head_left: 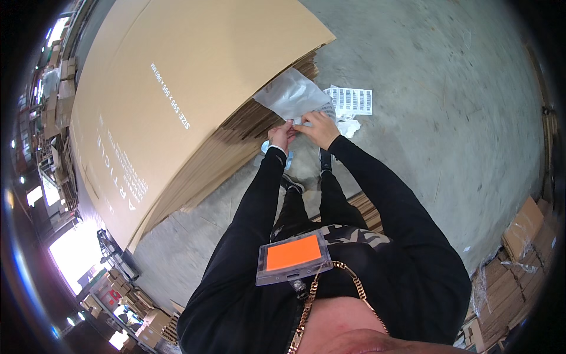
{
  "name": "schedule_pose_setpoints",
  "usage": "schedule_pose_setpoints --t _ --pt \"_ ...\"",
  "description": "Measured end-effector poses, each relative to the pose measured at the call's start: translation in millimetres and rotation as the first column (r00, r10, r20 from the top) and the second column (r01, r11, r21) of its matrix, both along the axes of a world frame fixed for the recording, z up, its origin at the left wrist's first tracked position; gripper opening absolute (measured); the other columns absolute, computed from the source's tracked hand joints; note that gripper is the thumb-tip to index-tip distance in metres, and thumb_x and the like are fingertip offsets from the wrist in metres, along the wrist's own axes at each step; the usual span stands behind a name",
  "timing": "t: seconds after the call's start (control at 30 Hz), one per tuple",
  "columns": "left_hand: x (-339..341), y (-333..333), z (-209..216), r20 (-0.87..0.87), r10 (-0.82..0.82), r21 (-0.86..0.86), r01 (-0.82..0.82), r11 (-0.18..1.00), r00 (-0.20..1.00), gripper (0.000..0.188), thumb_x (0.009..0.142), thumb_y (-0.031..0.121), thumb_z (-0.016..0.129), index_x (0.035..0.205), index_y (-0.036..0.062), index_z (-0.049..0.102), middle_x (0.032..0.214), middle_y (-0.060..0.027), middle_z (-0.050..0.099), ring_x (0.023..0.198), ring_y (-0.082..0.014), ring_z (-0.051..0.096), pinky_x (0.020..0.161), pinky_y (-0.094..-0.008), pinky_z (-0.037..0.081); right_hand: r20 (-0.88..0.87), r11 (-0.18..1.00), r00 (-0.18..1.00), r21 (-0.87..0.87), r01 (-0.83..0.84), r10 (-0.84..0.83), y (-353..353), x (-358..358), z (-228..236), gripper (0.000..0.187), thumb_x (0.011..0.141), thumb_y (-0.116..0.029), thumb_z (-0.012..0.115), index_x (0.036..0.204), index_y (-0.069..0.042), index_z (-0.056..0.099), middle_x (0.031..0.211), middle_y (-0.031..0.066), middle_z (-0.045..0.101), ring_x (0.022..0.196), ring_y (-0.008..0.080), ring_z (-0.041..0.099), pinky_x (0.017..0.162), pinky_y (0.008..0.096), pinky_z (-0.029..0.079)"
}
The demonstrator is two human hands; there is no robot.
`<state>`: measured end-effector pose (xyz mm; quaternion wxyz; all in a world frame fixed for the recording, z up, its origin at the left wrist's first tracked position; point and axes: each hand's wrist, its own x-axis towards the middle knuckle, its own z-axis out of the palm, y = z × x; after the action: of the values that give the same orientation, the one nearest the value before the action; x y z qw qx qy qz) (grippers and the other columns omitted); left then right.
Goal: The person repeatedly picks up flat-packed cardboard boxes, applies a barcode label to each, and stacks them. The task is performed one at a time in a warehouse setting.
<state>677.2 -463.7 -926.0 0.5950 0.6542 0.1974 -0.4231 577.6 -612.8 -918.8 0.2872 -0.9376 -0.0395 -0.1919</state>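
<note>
Both my hands are together in front of a tall stack of flat cardboard [147, 106]. My left hand [282, 135] is closed, its thumb and finger pinching the lower edge of a translucent whitish plastic sheet [292, 94]. From the right, my right hand [319, 130] pinches the same edge, its fingertips close to those of my left hand. The sheet spreads away from me and overlaps the edge of the stack. Whether it is a single layer or a bag, I cannot tell.
A white sheet of printed labels [352, 101] lies on the concrete floor [436, 112] beyond my right hand, with crumpled white paper [349, 127] beside it. Light blue material [289, 159] is by my left wrist. Wrapped flat cardboard [507, 286] stands at the right.
</note>
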Motion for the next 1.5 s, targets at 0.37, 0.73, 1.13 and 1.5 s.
schedule_pose_setpoints --t 0.37,0.73,1.13,1.5 --pt "2 -5 4 -0.029 -0.006 0.115 0.009 0.993 1.000 0.024 0.089 0.028 0.072 0.086 0.0047 0.065 0.082 -0.0066 0.067 0.078 -0.0177 0.065 0.069 -0.0342 0.051 0.130 0.999 0.991 0.018 -0.038 0.035 -5 2 -2 0.018 0.082 -0.018 0.062 0.097 -0.022 0.072 0.095 -0.0006 0.058 0.093 0.0184 0.060 0.080 0.0360 0.043" --pt "-2 -13 6 0.051 0.001 0.101 -0.007 0.995 0.999 0.025 0.090 0.028 0.072 0.089 0.0041 0.064 0.084 -0.0061 0.069 0.079 -0.0176 0.067 0.067 -0.0313 0.048 0.074 0.999 0.996 -0.010 -0.042 0.042 -13 -3 -8 0.020 0.082 -0.018 0.060 0.099 -0.022 0.070 0.096 -0.0009 0.058 0.096 0.0191 0.059 0.084 0.0372 0.043" --pt "-4 -3 0 0.103 -0.007 0.167 -0.010 0.986 0.995 0.027 0.088 0.028 0.074 0.084 0.0023 0.065 0.080 -0.0080 0.070 0.073 -0.0169 0.067 0.065 -0.0298 0.049 0.075 0.998 0.996 -0.012 -0.056 0.056 -5 -1 -5 0.026 0.082 -0.019 0.060 0.105 -0.024 0.071 0.095 -0.0003 0.060 0.092 0.0203 0.061 0.089 0.0381 0.045" --pt "-7 -3 12 0.127 0.007 0.116 -0.021 0.993 0.992 0.028 0.088 0.027 0.074 0.085 0.0002 0.067 0.077 -0.0099 0.071 0.066 -0.0167 0.067 0.059 -0.0279 0.050 0.109 0.989 0.984 -0.066 -0.135 0.141 -18 -10 -1 0.026 0.083 -0.020 0.060 0.106 -0.024 0.071 0.101 -0.0002 0.063 0.096 0.0203 0.063 0.094 0.0373 0.045"
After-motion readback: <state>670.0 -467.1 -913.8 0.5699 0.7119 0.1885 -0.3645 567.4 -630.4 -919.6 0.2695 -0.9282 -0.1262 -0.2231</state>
